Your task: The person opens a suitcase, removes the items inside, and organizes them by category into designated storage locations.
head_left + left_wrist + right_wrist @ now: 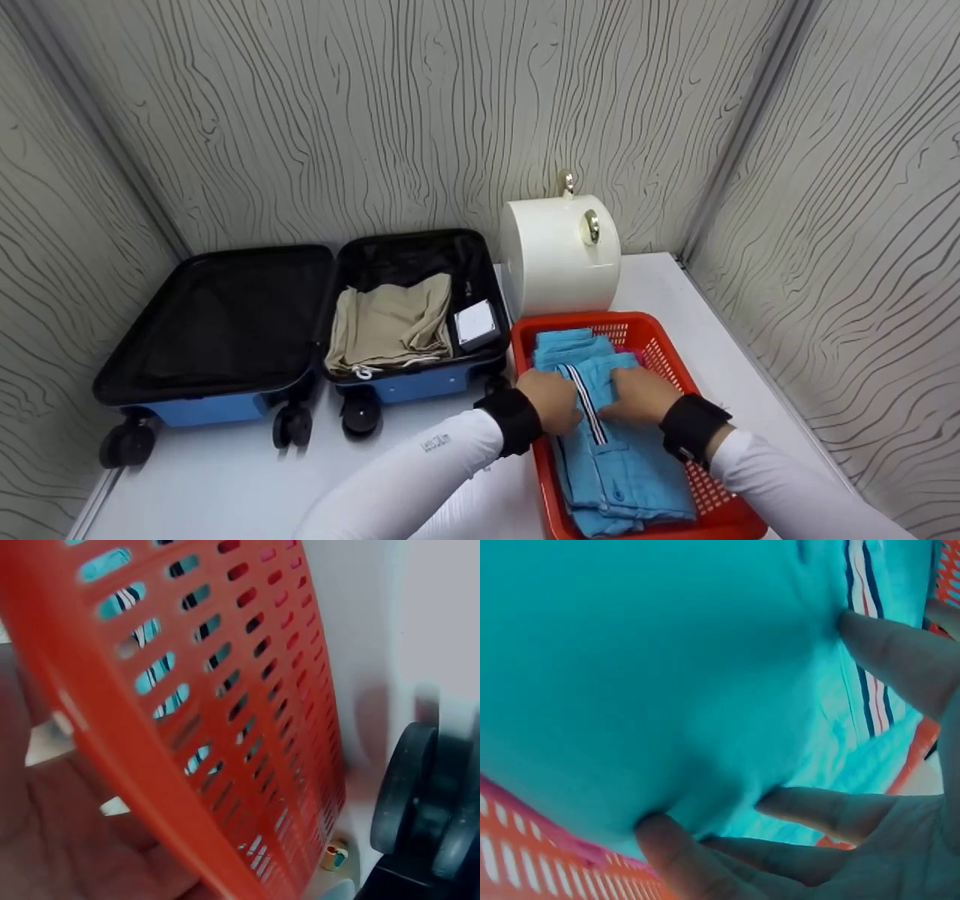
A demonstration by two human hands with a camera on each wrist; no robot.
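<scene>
A folded pair of light-blue trousers (637, 476) lies in the red plastic basket (551, 499), with a dark-and-white striped band along it and a button near the front. My left hand (551, 401) is at the left edge of the trousers, beside the striped band. In the left wrist view the basket's slotted wall covers part of that hand's fingers, and I cannot tell how they hold the cloth. The right hand (645, 397) touches the trousers on the other side of the band. Its fingers (825, 811) are spread, with their tips against the blue cloth.
An open blue suitcase (420, 385) with black lining lies left of the basket. Folded beige clothing (390, 322) and a small white-topped box (475, 321) are in its right half. Behind the basket a cream drum-shaped container (562, 255) stands near the wall.
</scene>
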